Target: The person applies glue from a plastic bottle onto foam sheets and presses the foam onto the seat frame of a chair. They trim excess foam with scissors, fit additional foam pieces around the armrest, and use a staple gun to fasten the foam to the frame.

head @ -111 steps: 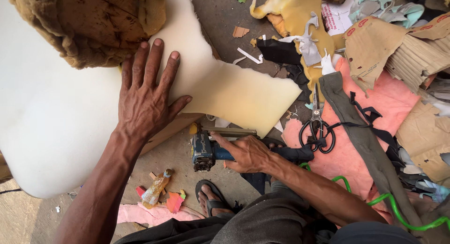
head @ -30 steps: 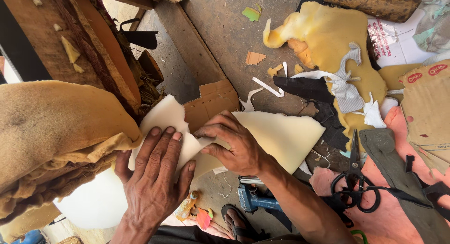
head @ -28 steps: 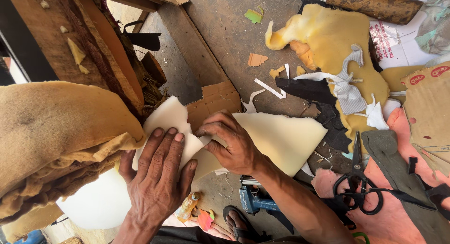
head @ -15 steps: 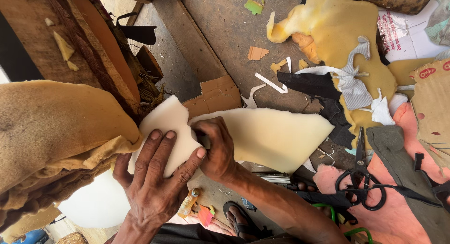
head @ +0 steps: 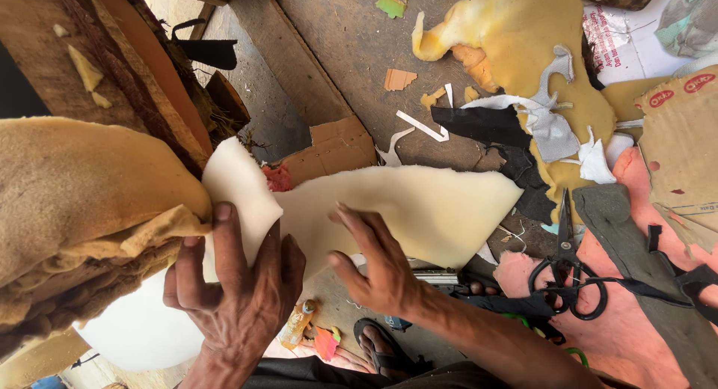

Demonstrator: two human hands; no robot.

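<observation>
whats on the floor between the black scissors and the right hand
In the head view, between the black scissors and the right hand lie the pointed end of the cream foam sheet and, lower down, a pink foam scrap.

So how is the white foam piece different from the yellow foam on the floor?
The white foam sheet is pale cream, smooth and flat, with clean edges; the yellow foam is darker mustard, lumpy and ragged. The left hand and right hand rest on the white sheet, while the yellow foam lies untouched among scraps. Both look soft and spongy.
</observation>
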